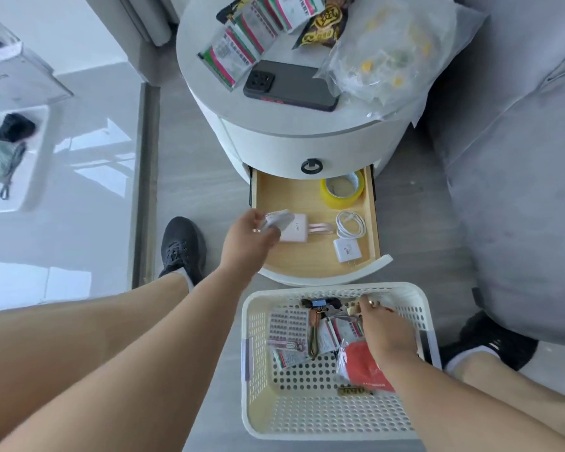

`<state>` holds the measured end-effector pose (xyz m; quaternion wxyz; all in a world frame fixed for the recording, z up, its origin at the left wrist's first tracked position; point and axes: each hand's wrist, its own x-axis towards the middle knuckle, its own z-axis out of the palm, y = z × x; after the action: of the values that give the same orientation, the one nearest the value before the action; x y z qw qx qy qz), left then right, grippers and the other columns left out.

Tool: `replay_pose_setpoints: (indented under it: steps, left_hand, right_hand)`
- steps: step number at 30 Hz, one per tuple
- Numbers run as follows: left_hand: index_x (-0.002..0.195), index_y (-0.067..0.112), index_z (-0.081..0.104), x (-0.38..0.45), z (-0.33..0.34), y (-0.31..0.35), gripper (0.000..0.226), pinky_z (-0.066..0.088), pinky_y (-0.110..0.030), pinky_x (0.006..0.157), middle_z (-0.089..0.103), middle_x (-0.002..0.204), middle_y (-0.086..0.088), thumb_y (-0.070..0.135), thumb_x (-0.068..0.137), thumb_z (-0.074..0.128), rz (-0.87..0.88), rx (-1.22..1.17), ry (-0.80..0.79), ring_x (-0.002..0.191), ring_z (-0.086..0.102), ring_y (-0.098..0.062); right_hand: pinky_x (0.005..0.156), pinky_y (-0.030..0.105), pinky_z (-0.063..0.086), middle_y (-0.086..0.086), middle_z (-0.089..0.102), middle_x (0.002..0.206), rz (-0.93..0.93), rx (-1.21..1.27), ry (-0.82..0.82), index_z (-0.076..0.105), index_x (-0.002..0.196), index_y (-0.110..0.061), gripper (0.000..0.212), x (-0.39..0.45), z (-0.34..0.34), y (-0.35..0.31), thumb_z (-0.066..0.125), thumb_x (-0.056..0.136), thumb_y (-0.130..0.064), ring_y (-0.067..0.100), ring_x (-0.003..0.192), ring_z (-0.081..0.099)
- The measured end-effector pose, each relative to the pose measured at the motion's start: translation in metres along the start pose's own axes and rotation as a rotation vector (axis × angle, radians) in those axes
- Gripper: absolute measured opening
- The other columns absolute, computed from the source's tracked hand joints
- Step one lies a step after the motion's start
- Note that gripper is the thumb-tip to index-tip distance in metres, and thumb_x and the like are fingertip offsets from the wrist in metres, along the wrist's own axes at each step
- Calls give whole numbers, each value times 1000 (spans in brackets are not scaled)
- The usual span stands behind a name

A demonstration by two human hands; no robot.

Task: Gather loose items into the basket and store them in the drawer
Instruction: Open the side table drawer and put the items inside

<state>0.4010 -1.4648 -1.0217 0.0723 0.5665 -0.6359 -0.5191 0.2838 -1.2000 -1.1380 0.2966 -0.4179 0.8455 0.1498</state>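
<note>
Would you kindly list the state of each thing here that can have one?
drawer: pulled open
basket: upright, partly filled
left hand: holds a white item over the drawer
right hand: reaches into the basket, grip unclear
phone: face down on the round table
tape roll: lies flat in the drawer

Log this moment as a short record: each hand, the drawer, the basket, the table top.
left hand: holds a white item over the open drawer
right hand: reaches into the basket; grasp unclear
drawer contents: tape roll, cable, charger plug, pink power bank
basket contents: sachets, keys, red packet
table top: phone, snack packets
</note>
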Motion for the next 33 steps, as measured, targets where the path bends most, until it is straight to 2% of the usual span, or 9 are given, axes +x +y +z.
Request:
replay_pose_setpoints:
  steps: [3, 7, 10, 12, 17, 22, 27, 30, 33]
  left_hand:
    - [124, 30, 68, 20, 14, -2, 38, 58, -33, 84, 65, 125, 7, 13, 92, 60, 242, 576, -127, 99, 68, -16]
    - [146, 24, 58, 33, 34, -30, 52, 48, -37, 108, 36, 160, 6, 12, 96, 51, 170, 947, -442, 132, 55, -22]
    - [144, 26, 59, 39, 37, -41, 49, 43, -45, 112, 38, 159, 4, 22, 97, 45, 148, 1155, -414, 137, 46, -25]
    - [136, 30, 64, 39, 34, -42, 45, 31, -48, 116, 46, 150, 2, 27, 95, 45, 194, 1299, -315, 138, 39, -25]
    - [128, 35, 67, 41, 32, -40, 36, 40, -42, 107, 54, 136, -2, 29, 96, 53, 191, 1237, -249, 127, 47, -25]
    - [120, 27, 63, 49, 41, -32, 29, 42, -39, 84, 62, 119, -3, 38, 94, 57, 142, 1335, -348, 122, 47, -33]
    - [108, 20, 60, 49, 50, -29, 31, 43, -36, 76, 67, 112, -3, 50, 97, 60, 105, 1377, -301, 116, 54, -30]
    - [96, 19, 63, 50, 57, -30, 18, 42, -36, 73, 64, 104, -2, 37, 95, 60, 28, 1379, -281, 124, 50, -32]
    - [106, 18, 66, 50, 58, -30, 38, 45, -37, 76, 64, 111, -8, 54, 91, 63, -14, 1281, -257, 126, 47, -32]
  right_hand:
    - [43, 30, 36, -7, 52, 72, -15, -14, -3, 24, 158, -24, 67, 9, -5, 3, 49, 98, -9, 12, 52, 47]
    - [59, 32, 53, -4, 68, 95, -36, -94, -14, 41, 153, -23, 62, 21, -6, 7, 53, 95, -5, 18, 79, 69]
    - [75, 38, 61, -1, 71, 109, -30, -142, -20, 57, 141, -22, 54, 24, -4, 13, 56, 91, -1, 21, 94, 71]
    - [74, 39, 61, -1, 72, 109, -27, -91, 2, 54, 144, -21, 55, 24, -2, 16, 51, 94, -1, 22, 92, 71]
    - [43, 32, 39, -6, 57, 67, 96, 141, 101, 39, 152, -16, 56, 10, 6, 12, 45, 97, -4, 15, 55, 56]
    - [71, 37, 60, 4, 69, 109, 161, 123, 0, 57, 134, -12, 37, 3, 16, 8, 41, 102, -4, 23, 89, 70]
    - [62, 38, 57, 4, 71, 93, 165, 110, -48, 46, 145, -8, 48, 17, 10, 11, 41, 98, 0, 24, 84, 71]
    - [64, 35, 57, 0, 67, 85, 125, 34, -119, 65, 119, -13, 26, 15, 7, 11, 52, 98, -5, 22, 84, 72]
    - [68, 34, 60, 0, 70, 88, 116, -49, -226, 71, 103, -16, 17, 9, 6, 9, 59, 98, -7, 21, 87, 73]
